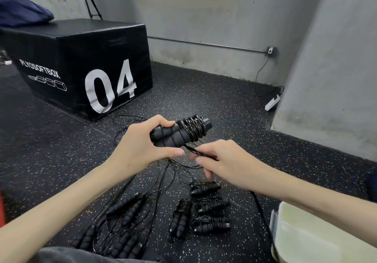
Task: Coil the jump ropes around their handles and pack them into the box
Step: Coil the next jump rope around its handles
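The left hand [140, 146] held a pair of black foam handles [175, 135] side by side, fingers curled over the top and the thumb pressed beneath, so that its grip closed on their butt ends. The handles pointed toward 2 o'clock from that hand, and black cord was already wound in several turns round their far end. From the underside of the bundle a free length of cord [201, 153] ran toward 4 o'clock into the right hand [228, 163], whose grip pinched it between thumb and curled fingers just beside the handles.

At 10 o'clock from the hands a black plyo box [81, 63] marked "04" stood on the speckled rubber floor [204, 91], with a dark blue bag [22, 11] lying on its top. Below the left forearm, toward 7 o'clock, several uncoiled jump ropes [126, 205] lay with their handles grouped and their thin cords [163, 173] spread in loose loops across the floor, some passing directly under the hands. Just right of these, at 6 o'clock from the right hand, four coiled ropes [211, 203] lay close together, each with cord wrapped round paired handles. At 4 o'clock, in the lower right corner, the rim of a pale translucent box [318, 238] showed, well apart from the held bundle. A white power strip [272, 102] lay by the wall at 2 o'clock.
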